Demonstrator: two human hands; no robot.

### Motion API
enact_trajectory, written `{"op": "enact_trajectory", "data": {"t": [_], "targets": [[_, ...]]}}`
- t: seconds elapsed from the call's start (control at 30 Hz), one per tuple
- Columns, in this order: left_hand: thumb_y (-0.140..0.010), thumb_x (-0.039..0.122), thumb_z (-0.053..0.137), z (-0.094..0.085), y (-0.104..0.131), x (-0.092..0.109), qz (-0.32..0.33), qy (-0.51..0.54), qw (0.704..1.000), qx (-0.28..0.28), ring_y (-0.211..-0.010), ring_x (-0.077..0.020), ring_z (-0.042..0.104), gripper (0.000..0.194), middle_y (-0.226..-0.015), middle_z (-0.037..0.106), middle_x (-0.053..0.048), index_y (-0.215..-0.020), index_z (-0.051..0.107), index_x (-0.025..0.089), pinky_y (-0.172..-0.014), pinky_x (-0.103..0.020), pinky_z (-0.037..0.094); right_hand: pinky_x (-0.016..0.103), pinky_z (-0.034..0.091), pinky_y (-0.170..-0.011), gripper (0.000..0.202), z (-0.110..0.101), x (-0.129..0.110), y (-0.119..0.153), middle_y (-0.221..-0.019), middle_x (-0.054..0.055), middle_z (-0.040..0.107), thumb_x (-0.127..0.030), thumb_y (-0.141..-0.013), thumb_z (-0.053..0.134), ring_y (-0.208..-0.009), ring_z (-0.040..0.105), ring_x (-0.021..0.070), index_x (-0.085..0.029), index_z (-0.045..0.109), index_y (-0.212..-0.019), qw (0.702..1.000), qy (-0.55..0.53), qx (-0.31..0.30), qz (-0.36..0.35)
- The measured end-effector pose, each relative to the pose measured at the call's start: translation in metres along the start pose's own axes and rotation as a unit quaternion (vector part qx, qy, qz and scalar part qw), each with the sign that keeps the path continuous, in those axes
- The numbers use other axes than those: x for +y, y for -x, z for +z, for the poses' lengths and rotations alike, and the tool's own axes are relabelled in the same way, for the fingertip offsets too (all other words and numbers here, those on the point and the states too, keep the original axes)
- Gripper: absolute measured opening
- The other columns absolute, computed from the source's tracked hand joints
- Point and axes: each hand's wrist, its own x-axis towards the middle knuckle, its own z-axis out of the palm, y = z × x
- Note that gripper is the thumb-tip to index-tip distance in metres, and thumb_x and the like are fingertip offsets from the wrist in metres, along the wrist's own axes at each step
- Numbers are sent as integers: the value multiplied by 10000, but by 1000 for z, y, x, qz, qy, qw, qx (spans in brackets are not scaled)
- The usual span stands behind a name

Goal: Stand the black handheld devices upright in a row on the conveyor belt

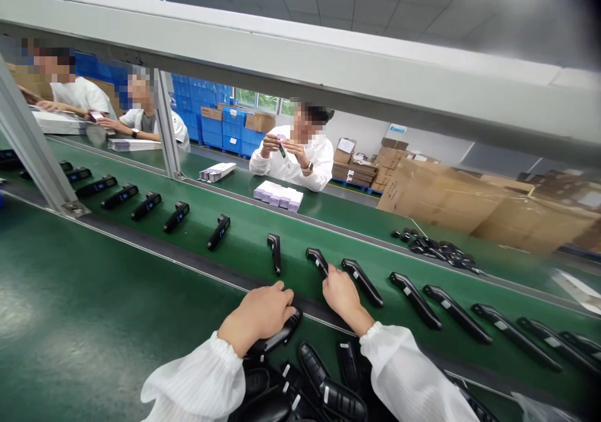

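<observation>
Black handheld devices with a bent head and a small white label lie in a row on the green conveyor belt. My right hand has its fingers closed on the lower end of one black handheld device on the belt. Just left of it on the belt is another device. My left hand, curled with the palm down, grips a black device above the near edge of the belt; the hand hides part of it. Below both hands is a pile of similar black devices.
Devices with lit screens lie along the belt at left. A metal post and overhead beam frame the line. Across it, a person holds a small item near white boxes. Two more people sit at far left. Cartons stand at right.
</observation>
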Motion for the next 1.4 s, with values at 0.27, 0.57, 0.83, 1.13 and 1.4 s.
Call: {"op": "enact_trajectory", "data": {"t": [0.27, 0.57, 0.83, 1.13, 1.4], "targets": [[-801, 286, 623, 12, -10, 18, 13, 55, 998, 23, -1011, -306, 618, 197, -1072, 620, -98, -981, 639, 209, -846, -402, 493, 346, 454, -891, 441, 5, 18, -4, -1076, 218, 689, -44, -904, 414, -1024, 659, 283, -18, 517, -1332, 1000, 29, 5, -1], [-902, 256, 412, 14, -24, 5, -13, 236, 969, 65, -763, -198, 630, 232, -796, 680, -26, -899, 636, 194, -687, -284, 454, 417, 368, -1095, 411, -43, 21, 48, -1454, 103, 488, -245, -979, 477, -1334, 423, 253, -234, 498, -1389, 927, -43, 70, -366], [-843, 235, 429, 11, -22, 1, -14, 331, 942, 50, -792, -170, 631, 256, -869, 704, -12, -932, 662, 182, -690, -244, 482, 388, 431, -939, 344, -32, -1, 60, -1046, 91, 699, -182, -1010, 385, -1010, 596, 217, -239, 611, -1263, 871, -8, 37, -490], [-905, 193, 386, 9, -21, -24, -121, 234, 956, 130, -916, -212, 645, 237, -931, 675, -67, -1009, 599, 198, -786, -289, 477, 339, 429, -1016, 494, -7, -4, 13, -1263, 94, 619, -192, -838, 575, -1156, 587, 230, -194, 563, -1332, 964, -225, -5, -141], [-800, 323, 605, -9, -2, -19, -80, 137, 987, 30, -1149, -282, 574, 400, -1197, 606, -111, -1180, 594, 196, -928, -357, 483, 325, 442, -956, 550, 8, -13, -7, -1213, 161, 628, -95, -772, 512, -1139, 610, 266, -118, 550, -1321, 995, -104, -13, -3]]}}
